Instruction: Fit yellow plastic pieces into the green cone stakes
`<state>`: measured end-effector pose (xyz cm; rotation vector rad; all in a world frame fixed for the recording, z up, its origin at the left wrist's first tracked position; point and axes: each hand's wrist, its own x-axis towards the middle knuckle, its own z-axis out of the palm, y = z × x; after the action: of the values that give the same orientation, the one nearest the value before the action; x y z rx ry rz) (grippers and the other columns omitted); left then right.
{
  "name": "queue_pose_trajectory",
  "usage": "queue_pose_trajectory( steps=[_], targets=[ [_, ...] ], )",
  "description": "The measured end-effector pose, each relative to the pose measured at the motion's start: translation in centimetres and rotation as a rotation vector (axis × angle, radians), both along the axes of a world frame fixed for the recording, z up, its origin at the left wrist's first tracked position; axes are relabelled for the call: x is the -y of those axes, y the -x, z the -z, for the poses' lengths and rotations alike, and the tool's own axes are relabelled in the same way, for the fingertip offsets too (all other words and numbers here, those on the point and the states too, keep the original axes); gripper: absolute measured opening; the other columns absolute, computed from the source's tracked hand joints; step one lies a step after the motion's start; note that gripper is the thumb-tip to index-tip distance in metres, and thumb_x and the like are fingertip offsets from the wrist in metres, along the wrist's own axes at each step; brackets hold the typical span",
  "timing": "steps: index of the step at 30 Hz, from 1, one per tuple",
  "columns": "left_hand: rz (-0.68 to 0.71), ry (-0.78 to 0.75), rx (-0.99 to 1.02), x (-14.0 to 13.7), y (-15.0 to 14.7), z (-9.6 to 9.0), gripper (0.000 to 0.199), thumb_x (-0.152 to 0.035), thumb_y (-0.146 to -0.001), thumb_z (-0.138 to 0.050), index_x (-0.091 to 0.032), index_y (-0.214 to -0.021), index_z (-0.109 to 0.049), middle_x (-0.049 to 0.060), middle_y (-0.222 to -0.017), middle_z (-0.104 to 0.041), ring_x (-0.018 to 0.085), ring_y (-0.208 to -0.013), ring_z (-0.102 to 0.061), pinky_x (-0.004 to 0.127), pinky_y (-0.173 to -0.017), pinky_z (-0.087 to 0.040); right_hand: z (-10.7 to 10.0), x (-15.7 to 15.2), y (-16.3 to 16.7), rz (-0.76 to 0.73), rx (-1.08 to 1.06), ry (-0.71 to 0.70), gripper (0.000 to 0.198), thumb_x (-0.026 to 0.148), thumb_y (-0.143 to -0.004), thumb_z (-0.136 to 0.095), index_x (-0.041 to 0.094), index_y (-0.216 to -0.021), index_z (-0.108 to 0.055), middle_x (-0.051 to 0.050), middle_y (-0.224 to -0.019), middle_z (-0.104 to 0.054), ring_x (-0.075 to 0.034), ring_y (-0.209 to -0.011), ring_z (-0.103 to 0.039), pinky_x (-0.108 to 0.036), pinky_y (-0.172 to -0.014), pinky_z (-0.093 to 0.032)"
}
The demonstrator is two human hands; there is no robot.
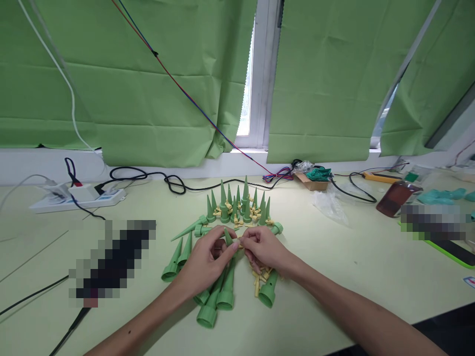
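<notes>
Two hollow green plastic spikes (171, 264) left of the left hand (210, 257), at least three beneath. Left grip closed round one more spike (227, 238); at least ten standing spikes (245, 193) behind. Right hand (265, 247) pinched on a small yellow plastic piece (239, 240), mostly hidden. Pale tabletop (315, 306): white power strip (89, 200) left, one amber bottle (395, 198) right. Green window blinds (156, 99).
</notes>
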<state>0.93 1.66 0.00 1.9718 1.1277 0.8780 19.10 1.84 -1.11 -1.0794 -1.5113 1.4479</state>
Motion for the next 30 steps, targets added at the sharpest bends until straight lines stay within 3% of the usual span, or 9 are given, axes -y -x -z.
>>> queue_pose_trajectory(
  steps=[4,9,15,23,30],
  targets=[
    [0.030,0.042,0.083,0.1,0.0,0.0,0.030,-0.042,-0.092,-0.057,-0.025,-0.115,-0.050,-0.005,-0.065,-0.042,0.015,-0.063,-0.049,0.023,-0.055,-0.039,0.1,-0.3,-0.1,0.039,-0.012,-0.085,0.029,0.028,-0.091,-0.053,0.020,-0.063,-0.049,0.007,-0.044,-0.048,-0.009,-0.029,-0.045,-0.020,-0.031,-0.031],
    [0.059,0.067,0.166,0.3,0.2,0.0,0.041,-0.040,-0.091,-0.058,-0.026,-0.127,-0.043,-0.004,-0.072,-0.049,0.015,-0.064,-0.050,0.025,-0.059,-0.043,0.0,-0.4,-0.4,0.166,0.006,-0.245,0.033,0.038,-0.094,-0.052,0.020,-0.067,-0.048,0.007,-0.046,-0.048,-0.008,-0.032,-0.041,-0.021,-0.036,-0.034],
    [-0.084,0.139,0.309,-0.1,0.0,-0.3,0.036,-0.054,-0.097,-0.042,-0.025,-0.118,-0.050,-0.004,-0.069,-0.047,0.011,-0.050,-0.041,0.022,-0.044,-0.033,-0.6,0.2,-0.4,0.265,0.050,-0.413,0.031,0.039,-0.095,-0.052,0.020,-0.072,-0.050,0.005,-0.053,-0.046,-0.009,-0.043,-0.042,-0.021,-0.043,-0.033],
    [-0.044,0.136,0.220,-0.1,0.0,-0.5,0.037,-0.053,-0.094,-0.049,-0.023,-0.116,-0.053,-0.007,-0.060,-0.039,0.011,-0.051,-0.035,0.020,-0.044,-0.029,-0.7,0.7,-0.3,0.243,0.198,-0.632,0.025,0.031,-0.097,-0.049,0.018,-0.076,-0.055,0.004,-0.060,-0.050,-0.010,-0.052,-0.043,-0.022,-0.053,-0.034],
    [-0.012,0.118,0.201,-0.4,0.1,-0.1,0.036,-0.051,-0.095,-0.049,-0.024,-0.118,-0.051,-0.007,-0.062,-0.042,0.011,-0.053,-0.038,0.020,-0.047,-0.031,-0.5,0.6,-0.4,0.236,0.238,-0.672,0.023,0.028,-0.097,-0.049,0.018,-0.077,-0.055,0.004,-0.061,-0.049,-0.010,-0.054,-0.042,-0.023,-0.055,-0.033]
  ],
)
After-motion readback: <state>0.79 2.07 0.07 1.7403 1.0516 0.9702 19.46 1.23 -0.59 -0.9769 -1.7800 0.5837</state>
